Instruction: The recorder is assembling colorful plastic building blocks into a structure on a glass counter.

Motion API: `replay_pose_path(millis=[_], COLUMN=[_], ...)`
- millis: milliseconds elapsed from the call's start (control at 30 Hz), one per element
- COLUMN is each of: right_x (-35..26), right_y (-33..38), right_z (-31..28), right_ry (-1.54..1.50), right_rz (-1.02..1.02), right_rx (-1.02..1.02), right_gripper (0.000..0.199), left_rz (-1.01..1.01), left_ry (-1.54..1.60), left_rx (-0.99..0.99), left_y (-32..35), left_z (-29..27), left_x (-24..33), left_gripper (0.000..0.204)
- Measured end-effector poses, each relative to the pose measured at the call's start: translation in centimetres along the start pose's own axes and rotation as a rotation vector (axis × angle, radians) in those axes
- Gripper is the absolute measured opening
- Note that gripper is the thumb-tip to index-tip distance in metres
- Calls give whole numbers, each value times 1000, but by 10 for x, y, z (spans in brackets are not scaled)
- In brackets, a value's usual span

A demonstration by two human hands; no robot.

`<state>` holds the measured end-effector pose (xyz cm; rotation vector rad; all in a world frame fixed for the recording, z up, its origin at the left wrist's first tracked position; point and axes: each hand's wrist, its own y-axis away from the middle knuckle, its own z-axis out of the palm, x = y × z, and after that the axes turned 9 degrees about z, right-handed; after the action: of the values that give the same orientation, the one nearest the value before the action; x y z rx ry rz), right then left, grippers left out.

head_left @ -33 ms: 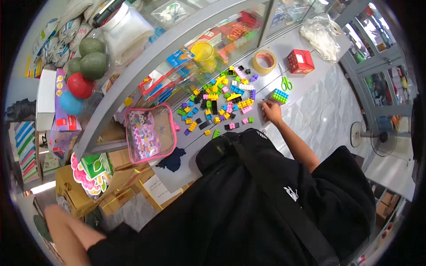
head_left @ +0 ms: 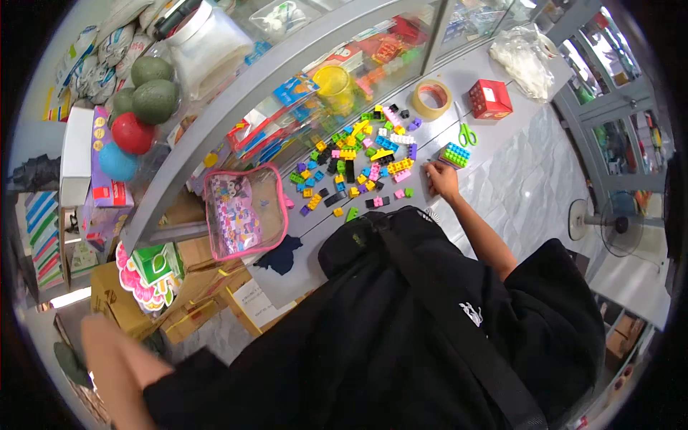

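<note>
My right hand point(head_left: 441, 179) rests on the grey table point(head_left: 301, 269) with its fingers curled in. Whether anything small sits under those fingers is hidden. Just beyond it stands a block of stacked toy bricks point(head_left: 455, 155), green and blue on top. To its left, loose toy bricks point(head_left: 347, 154) in yellow, pink, black, blue, green, purple and white are spread in a wide cluster. Green-handled scissors point(head_left: 467, 135) lie past the stack. At the lower left my left arm point(head_left: 107, 358) is bent and blurred, and its hand falls outside the picture.
A tape roll point(head_left: 431, 99), red box point(head_left: 491, 99) and clear plastic bag point(head_left: 527, 64) occupy the table's far right. A pink-edged clear pouch point(head_left: 246, 211) and dark cloth point(head_left: 281, 255) lie left of the bricks. A glass display case point(head_left: 287, 57) borders the table's back.
The whole view has shifted slightly to the right. My left elbow has risen a little. The right hand and the bricks keep their places.
</note>
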<state>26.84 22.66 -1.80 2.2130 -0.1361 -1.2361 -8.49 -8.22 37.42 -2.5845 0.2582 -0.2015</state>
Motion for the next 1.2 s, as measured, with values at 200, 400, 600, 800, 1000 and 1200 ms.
replay_pose_path(millis=[200, 400, 600, 800, 1000, 1200], right_x=[14, 24, 29, 20, 21, 25], right_y=[-1, 11, 60, 51, 49, 54], right_z=[3, 11, 32, 62, 72, 69], right_ry=[-29, -46, 147, 165, 241, 554], right_rz=[-36, -164, -380, -564, -629, -857], right_rx=[43, -99, -70, -7, 73, 224], right_gripper=[22, 23, 40, 28, 33, 36], left_rz=[55, -402, -281, -398, -418, -460], left_ry=[-78, 816, 385, 254, 128, 82], left_rx=[-70, -97, -388, -379, -327, -278], left_y=[-75, -67, 56, 95, 132, 168], left_z=[-9, 322, 360, 344, 337, 361], left_x=[26, 15, 40, 47, 77, 91], left_gripper=[18, 28, 70, 83, 63, 58])
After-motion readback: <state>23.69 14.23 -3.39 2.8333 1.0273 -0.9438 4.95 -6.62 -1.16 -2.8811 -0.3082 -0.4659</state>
